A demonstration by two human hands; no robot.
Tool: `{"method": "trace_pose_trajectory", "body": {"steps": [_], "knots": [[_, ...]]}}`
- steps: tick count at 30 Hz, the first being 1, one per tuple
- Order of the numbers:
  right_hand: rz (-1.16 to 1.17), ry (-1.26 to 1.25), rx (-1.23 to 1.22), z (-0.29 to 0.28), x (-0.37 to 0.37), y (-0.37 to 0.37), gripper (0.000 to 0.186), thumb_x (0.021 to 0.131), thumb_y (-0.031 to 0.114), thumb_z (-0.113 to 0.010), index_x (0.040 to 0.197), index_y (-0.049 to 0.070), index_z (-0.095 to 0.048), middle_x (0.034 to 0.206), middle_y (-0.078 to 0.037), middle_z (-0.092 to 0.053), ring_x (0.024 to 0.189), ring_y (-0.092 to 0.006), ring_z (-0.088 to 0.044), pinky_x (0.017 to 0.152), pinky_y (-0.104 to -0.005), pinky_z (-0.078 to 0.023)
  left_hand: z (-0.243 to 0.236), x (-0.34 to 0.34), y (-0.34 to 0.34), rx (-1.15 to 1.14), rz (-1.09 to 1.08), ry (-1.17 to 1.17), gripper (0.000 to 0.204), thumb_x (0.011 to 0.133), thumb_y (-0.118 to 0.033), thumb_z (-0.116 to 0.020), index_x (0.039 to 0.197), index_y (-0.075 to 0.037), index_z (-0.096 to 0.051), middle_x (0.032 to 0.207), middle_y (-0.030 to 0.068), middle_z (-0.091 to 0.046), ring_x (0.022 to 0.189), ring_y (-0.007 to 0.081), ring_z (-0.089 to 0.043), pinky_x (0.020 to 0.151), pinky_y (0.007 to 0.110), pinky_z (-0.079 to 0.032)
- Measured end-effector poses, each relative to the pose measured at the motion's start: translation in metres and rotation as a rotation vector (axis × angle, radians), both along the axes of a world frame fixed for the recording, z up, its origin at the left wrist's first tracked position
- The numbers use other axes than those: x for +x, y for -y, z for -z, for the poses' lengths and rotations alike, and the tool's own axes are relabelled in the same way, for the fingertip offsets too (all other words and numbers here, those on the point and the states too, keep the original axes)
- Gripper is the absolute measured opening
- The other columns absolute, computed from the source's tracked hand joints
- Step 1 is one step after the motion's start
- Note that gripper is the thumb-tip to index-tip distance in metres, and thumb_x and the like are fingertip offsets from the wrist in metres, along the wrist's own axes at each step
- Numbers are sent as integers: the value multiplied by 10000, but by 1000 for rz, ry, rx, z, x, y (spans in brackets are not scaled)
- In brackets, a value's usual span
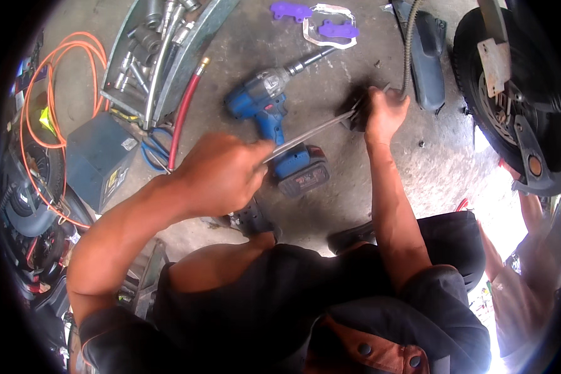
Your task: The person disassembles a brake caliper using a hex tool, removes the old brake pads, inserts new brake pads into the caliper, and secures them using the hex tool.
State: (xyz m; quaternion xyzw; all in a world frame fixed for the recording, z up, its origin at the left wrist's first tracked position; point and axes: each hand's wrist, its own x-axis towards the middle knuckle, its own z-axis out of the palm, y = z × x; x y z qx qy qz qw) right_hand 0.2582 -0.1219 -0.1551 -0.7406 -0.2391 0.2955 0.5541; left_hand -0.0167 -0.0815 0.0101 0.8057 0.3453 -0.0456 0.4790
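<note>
My left hand (223, 171) grips the near end of a long thin metal tool (308, 134), which crosses above a blue cordless impact wrench (249, 98) lying on the floor with an extension attached. The tool's far end reaches into a dark metal part (354, 109), perhaps a brake caliper, which my right hand (385, 115) holds closed-fingered at the end of a ribbed hose (409, 47). Part of it is shadowed. Two purple pads (336, 30) and a white outline-shaped piece lie above.
A metal tray (111, 82) of sockets, orange hose (55, 43), red hose (184, 109) and dark case (96, 156) lie left. A grey cover (427, 75) and wheel (474, 75) are right. Another person's arm (530, 215) is at the lower right.
</note>
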Motion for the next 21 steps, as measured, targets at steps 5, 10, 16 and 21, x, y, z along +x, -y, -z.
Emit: {"method": "trace_pose_trajectory", "body": {"steps": [5,10,16,21], "knots": [[31,15,-11,1,0,-2,363,707,89,-737,974,19,-501,880,-35,-535,796,-135,-498,756,-274,-426,10,-5,-16,-60,67,30,337,761,-66,-653,1072,55,-605,581,179,-572,506,344,-578,485,423,-422],[-48,-8,-113,-5,3,-4,453,719,34,-721,1076,-5,-446,963,-69,-505,853,-149,-498,749,-276,-436,24,-17,-31,-154,44,38,373,756,-87,-657,1103,40,-603,586,170,-590,518,337,-595,507,415,-457],[-58,28,-176,-7,1,-6,358,740,84,-685,1028,5,-488,924,-61,-546,842,-145,-515,779,-281,-423,48,-31,-45,-274,-1,76,387,763,-121,-662,1130,-3,-622,565,163,-585,501,328,-592,523,402,-483],[-81,-11,-142,-8,1,-8,394,737,40,-678,1060,5,-457,956,-68,-524,864,-149,-510,774,-287,-428,57,-34,-65,-382,41,36,358,774,-111,-658,1117,-10,-637,557,161,-584,490,308,-597,517,375,-490]]}}
